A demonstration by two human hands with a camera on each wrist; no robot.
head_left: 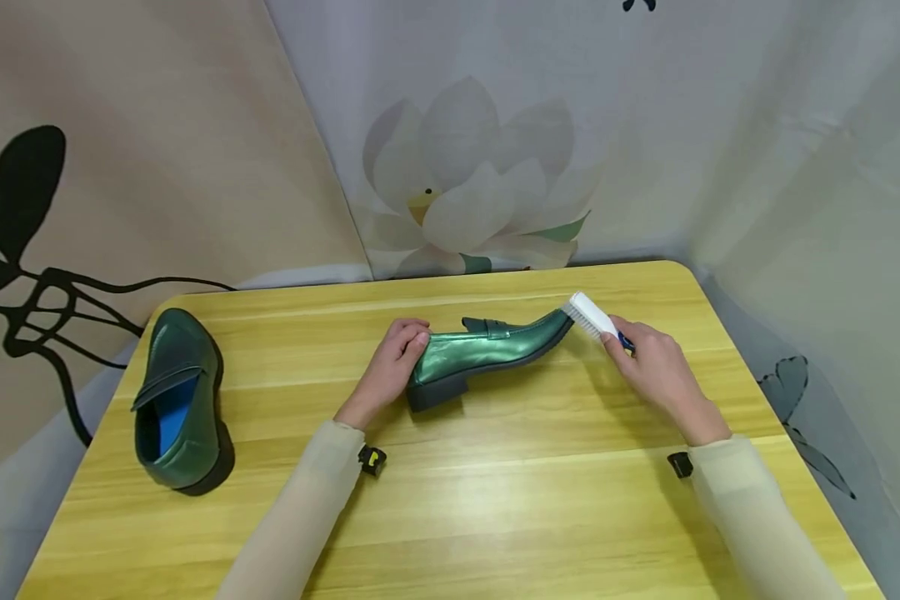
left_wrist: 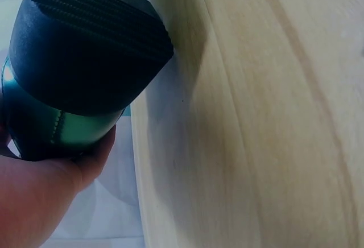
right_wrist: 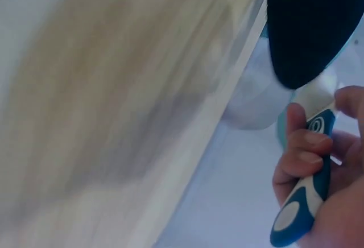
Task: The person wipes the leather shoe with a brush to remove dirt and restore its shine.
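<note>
In the middle of the head view, the left hand (head_left: 386,367) grips the back of a green shoe (head_left: 468,357), its fingers curled round the heel end; the shoe lies sideways across the frame, toe pointing right and tilted up, dark sole facing down; whether its heel touches the table (head_left: 510,500) I cannot tell. Right of centre, the right hand (head_left: 658,371) holds a brush (head_left: 588,315) with fingers curled round its blue and white handle, as the right wrist view shows; the brush's white head reaches up and left, bristles meeting the toe of the shoe.

At the left of the frame stands a second shoe (head_left: 204,412), upright near the table's left edge, toe towards the top, blue insole showing; behind the table hangs pale cloth (head_left: 232,167), with a large flower (head_left: 472,175) printed at upper centre.
</note>
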